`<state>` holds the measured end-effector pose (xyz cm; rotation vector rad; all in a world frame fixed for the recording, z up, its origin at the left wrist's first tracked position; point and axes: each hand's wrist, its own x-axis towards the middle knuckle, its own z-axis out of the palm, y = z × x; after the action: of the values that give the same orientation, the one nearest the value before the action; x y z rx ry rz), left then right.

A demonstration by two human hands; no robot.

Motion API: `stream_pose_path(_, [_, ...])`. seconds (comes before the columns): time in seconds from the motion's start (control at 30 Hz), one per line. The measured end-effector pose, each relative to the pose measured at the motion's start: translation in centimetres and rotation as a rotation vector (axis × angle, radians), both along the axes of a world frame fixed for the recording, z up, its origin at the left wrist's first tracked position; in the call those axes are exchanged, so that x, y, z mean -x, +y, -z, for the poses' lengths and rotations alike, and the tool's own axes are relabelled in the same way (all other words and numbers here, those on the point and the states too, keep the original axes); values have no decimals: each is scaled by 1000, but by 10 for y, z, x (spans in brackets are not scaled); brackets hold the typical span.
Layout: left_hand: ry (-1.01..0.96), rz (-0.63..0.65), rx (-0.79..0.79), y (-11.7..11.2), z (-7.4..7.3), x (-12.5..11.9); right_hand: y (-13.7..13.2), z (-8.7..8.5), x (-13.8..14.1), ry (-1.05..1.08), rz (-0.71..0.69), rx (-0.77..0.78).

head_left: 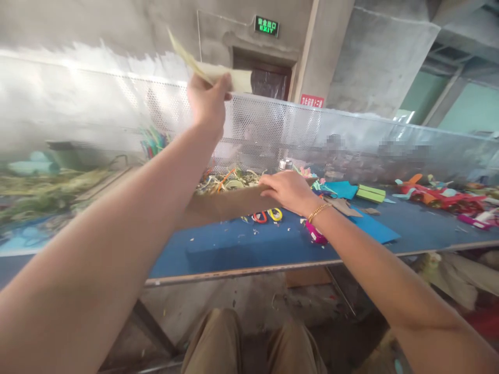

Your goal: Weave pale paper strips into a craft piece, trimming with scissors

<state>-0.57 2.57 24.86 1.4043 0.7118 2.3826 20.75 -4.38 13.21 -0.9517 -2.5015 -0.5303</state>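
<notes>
My left hand (207, 104) is raised high, with thumb and fingers closed on a pale yellow sheet of paper (237, 78). One part of the paper sticks up to the left, another stretches right. Lower down, my right hand (290, 191) has its fingers wrapped over the right end of a brown cardboard strip (226, 205). The strip stands tilted above the blue tabletop (234, 254), its left end hidden behind my left forearm. Just under it lie red and yellow scissors handles (268, 215). A magenta object (315, 234) sits below my right wrist.
Paper scraps (234, 182) heap behind the cardboard. Blue sheets (374, 226) and a lime-green folded piece (370, 194) lie to the right, then red toy-like models (448, 200). A perforated metal screen (273, 124) runs along the back. Blurred clutter (35, 192) covers the left end.
</notes>
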Motion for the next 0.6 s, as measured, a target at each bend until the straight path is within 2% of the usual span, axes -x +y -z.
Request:
stream_pose_path(0.03, [28,-15,-35,-9,-9,-2,5,-4,1,19,3,39])
stream_pose_path(0.1, [55,-11,-84,-23,-15,-5,13,-7,3,70,19,140])
stream_pose_path(0.2, [15,33,-52,-30,-4,-9,21,4,0,113,26,294])
stream_pose_path(0.43, [-119,103,157,-5,60,-3,27,69,-11,65,119,462])
stream_pose_path(0.6, [-209,120,286,10,114,-11,27,112,-16,17,134,450])
